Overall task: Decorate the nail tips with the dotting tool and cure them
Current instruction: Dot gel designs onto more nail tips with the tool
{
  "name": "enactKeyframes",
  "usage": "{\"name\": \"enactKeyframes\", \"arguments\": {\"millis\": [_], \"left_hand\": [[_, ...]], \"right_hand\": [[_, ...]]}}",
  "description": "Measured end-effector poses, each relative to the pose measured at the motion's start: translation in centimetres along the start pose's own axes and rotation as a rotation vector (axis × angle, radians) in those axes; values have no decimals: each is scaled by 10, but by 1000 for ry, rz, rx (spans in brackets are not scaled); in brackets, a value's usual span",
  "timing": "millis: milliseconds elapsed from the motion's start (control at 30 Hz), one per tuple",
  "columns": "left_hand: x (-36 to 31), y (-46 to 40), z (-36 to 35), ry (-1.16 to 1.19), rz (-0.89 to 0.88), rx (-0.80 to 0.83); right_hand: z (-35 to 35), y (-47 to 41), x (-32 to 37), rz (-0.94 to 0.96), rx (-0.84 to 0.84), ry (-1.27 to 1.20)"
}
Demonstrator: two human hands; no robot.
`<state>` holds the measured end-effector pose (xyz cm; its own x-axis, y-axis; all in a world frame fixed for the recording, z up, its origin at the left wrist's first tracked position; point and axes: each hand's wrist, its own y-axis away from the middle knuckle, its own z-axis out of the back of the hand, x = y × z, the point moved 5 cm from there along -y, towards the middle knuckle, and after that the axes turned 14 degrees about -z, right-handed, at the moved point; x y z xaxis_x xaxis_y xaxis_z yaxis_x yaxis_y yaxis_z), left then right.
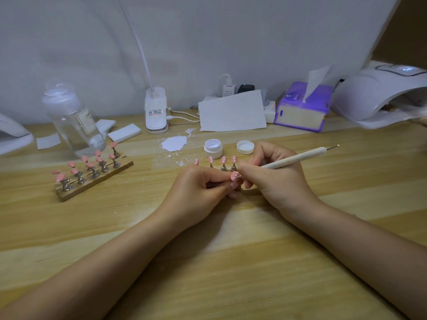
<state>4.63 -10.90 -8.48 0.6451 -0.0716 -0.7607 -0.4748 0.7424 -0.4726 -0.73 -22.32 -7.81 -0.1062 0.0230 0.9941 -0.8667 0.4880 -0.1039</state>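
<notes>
Forearms lie on the pale wooden tabletop, converging toward mid-table. The left hand has its fingers curled and pinches a pink nail tip with white dots between thumb and fingertips; whether this tip sits on a stand cannot be told. The right hand grips a slim white dotting tool pen-fashion, working end at the held tip, spare metal point angled up to the right.

Just beyond the hands stand 4 pink dotted nail tips on small metal stands in a row; the leftmost is partly hidden by the left hand. Behind them sit a small open white gel jar and, just to its right, its round white lid lying upturned. A dried white smear marks the table left of the jar.

At left, a wooden strip holder carries 2 rows of plain pink nail tips on metal stands. Behind it stands a clear plastic pump bottle, with white wipe pads beside it.

Along the back wall, left to right: a white clip lamp base, a sheet of white paper, a purple tissue pack, and a white arched curing lamp at the far right, well apart from the hands.
</notes>
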Motion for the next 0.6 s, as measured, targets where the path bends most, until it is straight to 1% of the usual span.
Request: {"name": "enactKeyframes", "arguments": {"millis": [167,333,500,600], "left_hand": [[1,0,0,-3,11,-7],[1,1,1,6,11,-23],[4,2,0,51,48,-69],[3,3,0,103,68,-85]], "right_hand": [[-1,1,1,-9,20,-17],[1,2,2,-26,-9,-7],[9,5,10,-17,-116,-153],[12,4,15,-12,-134,-120]]}}
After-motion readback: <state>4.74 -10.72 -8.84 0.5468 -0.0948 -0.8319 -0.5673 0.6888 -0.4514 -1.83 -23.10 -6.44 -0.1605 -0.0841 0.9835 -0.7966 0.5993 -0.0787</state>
